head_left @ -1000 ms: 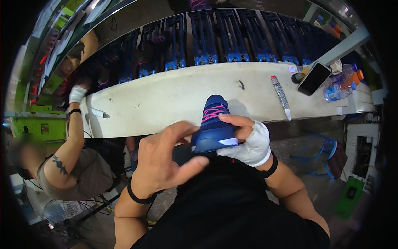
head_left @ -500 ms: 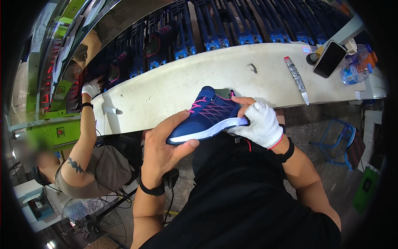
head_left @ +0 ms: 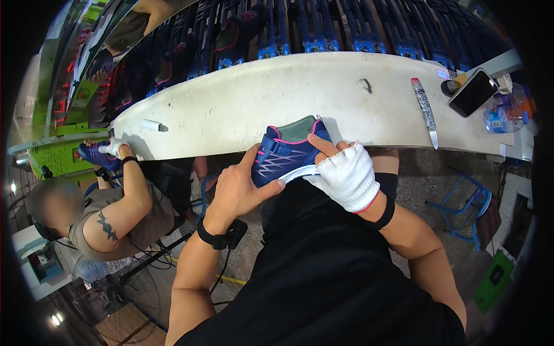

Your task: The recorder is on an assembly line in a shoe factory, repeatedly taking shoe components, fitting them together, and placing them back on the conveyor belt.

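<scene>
Between my two hands is a navy blue sneaker (head_left: 283,158) with pink trim, a strap and a white sole, held at the near edge of the pale worktable. Its green-grey lining shows at the opening, which faces up and away from me. My bare left hand (head_left: 238,187) wraps the toe end, thumb along the sole, covering the toe. A white knitted glove with bare fingertips covers my right hand (head_left: 345,173), which grips the heel end, fingers on the upper and the rest against the sole.
Past the pale worktable (head_left: 231,104) runs a blue slatted conveyor (head_left: 306,29) carrying dark shoes (head_left: 239,32). A knife (head_left: 425,112) with a wrapped handle, a phone (head_left: 473,92) and plastic bottles (head_left: 502,119) lie at right. On the left, a co-worker (head_left: 127,213) holds another shoe (head_left: 95,154); a blue-framed stool (head_left: 470,205) stands right.
The sneaker has turned in my hands, showing more of its opening and lining and less of its toe. The co-worker's hand has come back from the conveyor and now holds a shoe.
</scene>
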`<state>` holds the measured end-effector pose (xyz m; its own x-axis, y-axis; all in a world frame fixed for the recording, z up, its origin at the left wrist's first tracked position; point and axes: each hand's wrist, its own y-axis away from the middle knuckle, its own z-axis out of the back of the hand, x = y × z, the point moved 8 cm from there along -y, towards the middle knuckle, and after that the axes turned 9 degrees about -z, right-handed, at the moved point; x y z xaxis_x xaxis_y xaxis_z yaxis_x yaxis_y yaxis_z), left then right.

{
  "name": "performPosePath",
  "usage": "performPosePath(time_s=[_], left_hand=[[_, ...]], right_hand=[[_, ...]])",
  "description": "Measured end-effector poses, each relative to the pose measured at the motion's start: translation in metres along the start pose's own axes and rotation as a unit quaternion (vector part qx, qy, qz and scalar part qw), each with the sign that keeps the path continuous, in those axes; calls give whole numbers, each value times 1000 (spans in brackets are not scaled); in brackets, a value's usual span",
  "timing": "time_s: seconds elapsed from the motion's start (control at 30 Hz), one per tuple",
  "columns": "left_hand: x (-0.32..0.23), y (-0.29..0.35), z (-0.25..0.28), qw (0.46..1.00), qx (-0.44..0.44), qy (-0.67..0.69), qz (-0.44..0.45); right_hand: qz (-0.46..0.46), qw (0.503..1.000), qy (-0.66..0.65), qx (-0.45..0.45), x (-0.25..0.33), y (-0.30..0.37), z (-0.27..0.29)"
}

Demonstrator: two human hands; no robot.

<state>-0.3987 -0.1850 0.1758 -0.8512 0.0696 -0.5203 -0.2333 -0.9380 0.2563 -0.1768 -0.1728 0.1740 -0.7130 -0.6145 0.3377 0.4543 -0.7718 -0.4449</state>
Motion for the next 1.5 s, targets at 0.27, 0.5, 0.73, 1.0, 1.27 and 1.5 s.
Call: performPosePath(time_s=[0.27,0.5,0.73,1.0,1.27,1.5], left_hand=[[-79,26,66,987,5,-24,-158],[-132,11,23,853,-246,219,-405],[-140,-1,-12,811,-321,191,-451],[-135,1,-21,805,-278,249,-461],[-132,-2,14,819,-270,200,-465],[-130,-9,8,841,-194,161,-478]], right_hand=[[-157,982,-83,62,-32,7,12],[-60,941,-326,-66,-13,16,122],[-93,962,-252,-48,-19,9,144],[-101,944,-314,-18,-22,3,139],[-8,957,-289,-5,2,-14,138],[-29,905,-423,30,-6,-12,129]])
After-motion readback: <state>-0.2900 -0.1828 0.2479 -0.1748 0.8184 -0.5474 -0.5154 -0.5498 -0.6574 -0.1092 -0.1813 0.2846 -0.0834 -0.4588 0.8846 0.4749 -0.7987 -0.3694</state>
